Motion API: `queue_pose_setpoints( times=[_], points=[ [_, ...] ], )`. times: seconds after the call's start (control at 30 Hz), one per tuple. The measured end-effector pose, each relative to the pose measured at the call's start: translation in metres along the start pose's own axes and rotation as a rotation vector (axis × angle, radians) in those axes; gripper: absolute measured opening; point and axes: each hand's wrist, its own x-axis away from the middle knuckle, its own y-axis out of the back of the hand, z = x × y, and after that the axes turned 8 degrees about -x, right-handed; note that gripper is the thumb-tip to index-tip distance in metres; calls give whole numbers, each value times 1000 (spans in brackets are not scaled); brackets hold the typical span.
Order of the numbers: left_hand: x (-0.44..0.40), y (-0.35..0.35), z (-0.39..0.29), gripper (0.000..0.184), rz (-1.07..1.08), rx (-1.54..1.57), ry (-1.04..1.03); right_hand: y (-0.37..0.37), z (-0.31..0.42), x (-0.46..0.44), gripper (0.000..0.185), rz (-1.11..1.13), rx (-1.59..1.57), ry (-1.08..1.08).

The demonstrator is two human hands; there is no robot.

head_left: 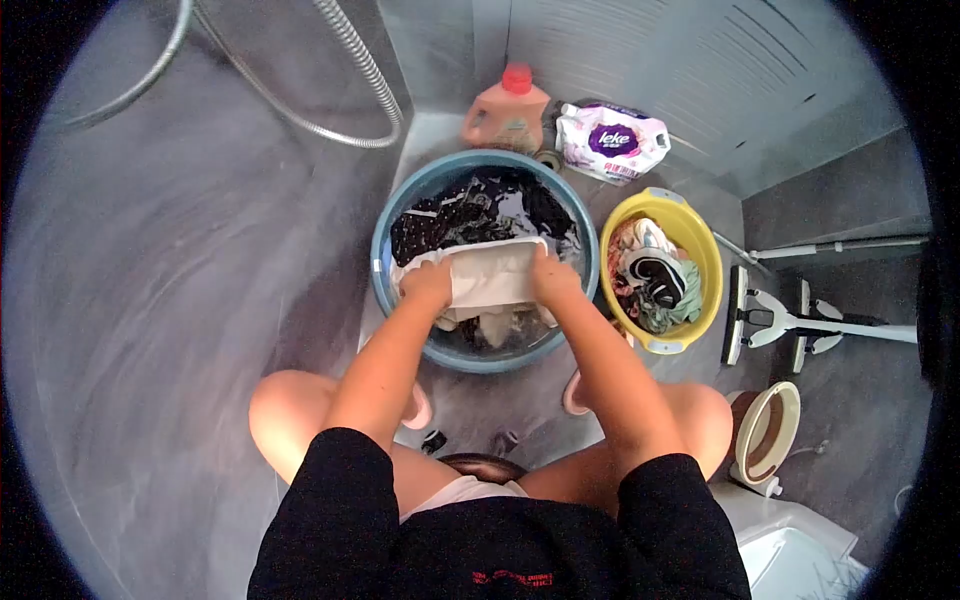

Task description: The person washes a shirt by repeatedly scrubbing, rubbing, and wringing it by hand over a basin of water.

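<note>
A white cloth (492, 274) is stretched between my two hands over a large blue basin (382, 262). My left hand (428, 285) grips its left end, fingers closed round the fabric. At the other end, my right hand (552, 277) is closed on the cloth near its upper corner. Dark wet clothes (450, 218) lie in water at the far side of the basin. Below the white cloth, some pale fabric (495, 328) shows in the water. What kind of garment the white cloth is, I cannot tell.
A yellow basin (713, 270) of clothes stands to the right. Behind the blue basin are an orange jug with a red cap (508, 110) and a white and purple detergent pouch (613, 143). Mops (770, 318) and a small bucket (768, 432) are farther right; a shower hose (360, 60) hangs upper left.
</note>
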Motion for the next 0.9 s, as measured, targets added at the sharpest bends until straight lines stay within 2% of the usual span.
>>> queue_pose_setpoints(
  times=[0.07,0.17,0.23,0.37,0.43,0.5,0.57,0.6,0.63,0.67,0.7,0.73,0.77,0.8,0.83,0.87,0.9],
  points=[
    [-8,-16,-1,67,56,-11,-8,-18,-16,-19,62,132,69,-23],
    [-35,-42,-3,60,153,-19,-13,-67,-31,-49,68,146,-26,-149],
    [-49,-61,-5,45,-2,5,-1,-74,-29,-56,71,189,-7,-128],
    [-94,-101,-1,35,-86,172,1,-84,-27,-77,79,276,-26,-106],
    [-108,-105,-1,31,10,-12,-46,-102,-30,-89,81,237,-54,-93],
    [-118,-111,-3,32,61,-64,-35,-115,-32,-100,83,193,-84,-78],
    [-124,-113,-3,33,103,-117,-25,-107,-21,-109,80,359,112,-116],
    [-126,-113,-1,33,12,-56,-79,-111,-21,-110,80,363,112,-117],
    [-125,-109,0,34,-81,4,-132,-116,-22,-111,62,304,39,-145],
    [-120,-92,-2,34,-80,4,-132,-123,-24,-112,53,243,-35,-171],
    [-116,-72,-4,34,26,54,-108,-129,-25,-114,53,243,-34,-171],
    [-112,-59,-5,35,130,104,-85,-130,-21,-116,52,232,-119,-312],
    [-112,-62,-4,35,126,103,-84,-129,-18,-116,51,218,-206,-452],
    [-113,-70,-1,38,164,79,-40,-126,-19,-112,51,212,-208,-451],
    [-112,-79,2,42,199,55,6,-106,-9,-98,57,185,-329,-520],
    [-112,-94,5,42,192,56,6,-93,-3,-86,72,156,-449,-587],
    [-114,-109,7,44,186,72,19,-94,-6,-81,72,144,-449,-580]
  ],
)
